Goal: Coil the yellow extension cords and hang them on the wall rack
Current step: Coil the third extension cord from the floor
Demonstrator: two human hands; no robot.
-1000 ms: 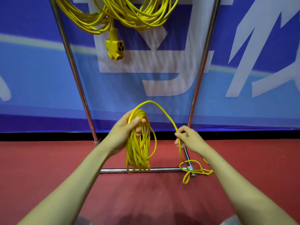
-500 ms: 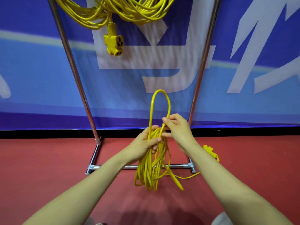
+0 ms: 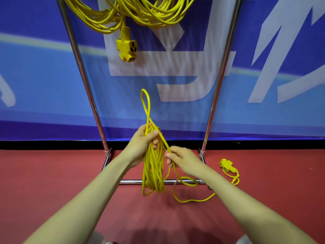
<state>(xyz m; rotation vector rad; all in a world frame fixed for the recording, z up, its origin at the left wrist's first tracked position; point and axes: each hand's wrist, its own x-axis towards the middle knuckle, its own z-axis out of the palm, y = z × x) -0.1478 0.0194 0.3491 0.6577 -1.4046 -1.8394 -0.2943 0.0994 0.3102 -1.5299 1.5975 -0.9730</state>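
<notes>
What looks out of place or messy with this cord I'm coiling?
The cord tail sprawls uncoiled on the floor, its socket end lying past the rack's right leg. One narrow loop pokes up above the coil in the left hand. Nothing looks damaged.

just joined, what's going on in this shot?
A person is coiling a yellow extension cord in front of the metal rack. The left hand grips the gathered loops; the right hand pinches the loose strand beside them. The cord's socket end lies on the red floor. Other coiled cords already hang on the rack.
</notes>
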